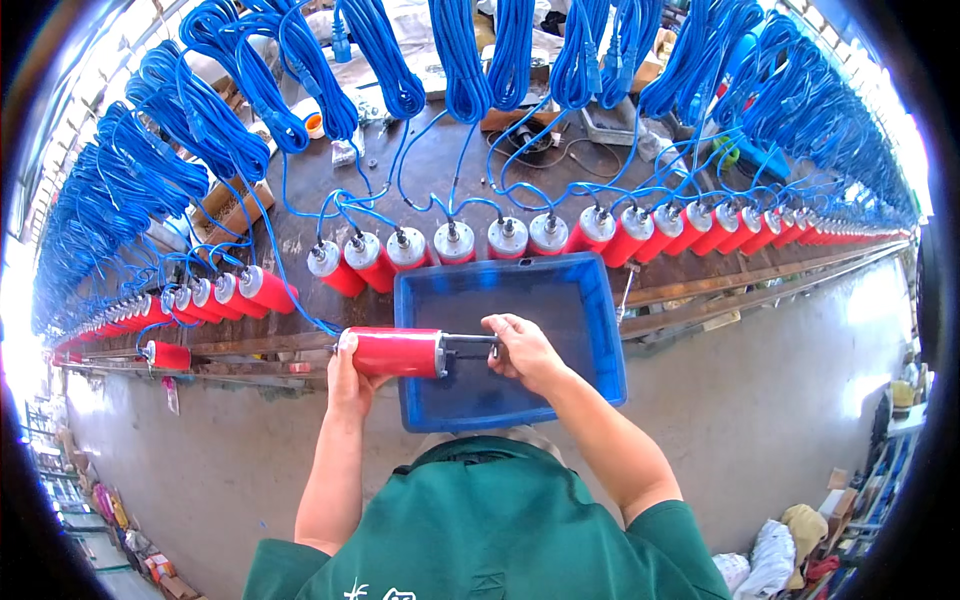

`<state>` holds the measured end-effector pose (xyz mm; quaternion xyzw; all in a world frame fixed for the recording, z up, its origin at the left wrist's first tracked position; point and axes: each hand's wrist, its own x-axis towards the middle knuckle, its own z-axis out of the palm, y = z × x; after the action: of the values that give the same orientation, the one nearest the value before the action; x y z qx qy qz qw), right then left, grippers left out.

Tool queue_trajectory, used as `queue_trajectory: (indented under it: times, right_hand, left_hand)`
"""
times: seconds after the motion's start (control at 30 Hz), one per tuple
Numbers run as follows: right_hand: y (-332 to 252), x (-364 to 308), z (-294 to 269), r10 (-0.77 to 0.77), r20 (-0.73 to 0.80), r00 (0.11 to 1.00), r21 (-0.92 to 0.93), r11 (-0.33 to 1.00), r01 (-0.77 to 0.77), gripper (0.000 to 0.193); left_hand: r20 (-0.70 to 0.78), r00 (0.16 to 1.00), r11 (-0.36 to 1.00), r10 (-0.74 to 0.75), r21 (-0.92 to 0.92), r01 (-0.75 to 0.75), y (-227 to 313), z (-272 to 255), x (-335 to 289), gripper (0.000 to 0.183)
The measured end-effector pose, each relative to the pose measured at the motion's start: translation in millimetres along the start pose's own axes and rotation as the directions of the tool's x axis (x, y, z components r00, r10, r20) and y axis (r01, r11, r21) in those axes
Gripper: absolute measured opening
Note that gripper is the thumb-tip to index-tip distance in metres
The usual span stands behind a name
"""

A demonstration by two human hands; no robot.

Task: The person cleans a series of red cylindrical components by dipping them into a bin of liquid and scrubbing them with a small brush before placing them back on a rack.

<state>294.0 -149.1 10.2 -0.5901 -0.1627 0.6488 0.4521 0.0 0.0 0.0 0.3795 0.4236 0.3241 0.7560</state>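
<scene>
A red cylinder (395, 352) with a metal end cap lies level in the air over the near part of a blue plastic crate (610, 350). My left hand (352, 372) wraps round its left end, where a blue cable comes in. From its right end cap, dark rods (468, 340) stick out towards my right hand (524, 352). The fingers of that hand are closed on the rods' outer end; the exact part under the fingertips is hidden. Dark liquid or a dark bottom shows inside the crate.
Behind the crate, red cylinders (455, 243) stand in a long row on a dark workbench (330, 190), each with a blue cable. Coiled blue cables (460, 60) hang above. A lone red cylinder (170, 355) lies at the left edge. Bags (770, 555) are piled at lower right.
</scene>
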Motion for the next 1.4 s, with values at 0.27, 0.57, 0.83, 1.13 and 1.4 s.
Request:
queue_trajectory:
  times: [0.27, 0.57, 0.83, 1.13, 1.4]
  right_hand:
    - [2.2, -18.6, -19.3, -0.704, 0.128, 0.699, -0.711, 0.426, 0.559, 0.053]
    - [-0.2, -4.7, -11.8, 0.033, 0.019, 0.999, -0.024, 0.999, -0.033, 0.068]
    - [-3.6, -0.7, -2.0, -0.178, -0.080, 0.981, 0.051, 0.982, 0.183, 0.041]
    - [-5.8, -1.6, 3.4, 0.011, -0.017, 1.000, 0.292, 0.956, -0.005, 0.038]
    - [-1.9, -5.6, -18.0, -0.727, 0.217, 0.651, -0.770, 0.283, 0.572, 0.053]
  left_hand:
    - [-0.021, 1.000, 0.999, -0.017, -0.050, 0.016, -12.2, 13.5, -4.8, 0.070]
    - [-0.011, 0.999, 1.000, 0.030, 0.002, -0.030, -5.1, 7.6, 0.0, 0.065]
    - [-0.013, 0.996, 0.996, 0.084, 0.035, -0.083, -6.8, 0.4, -4.4, 0.064]
    - [-0.032, 0.978, 0.977, 0.204, 0.065, -0.202, -3.4, 22.0, -12.6, 0.064]
    - [-0.113, 0.987, 0.993, 0.112, 0.034, -0.109, -3.9, 20.2, -3.5, 0.063]
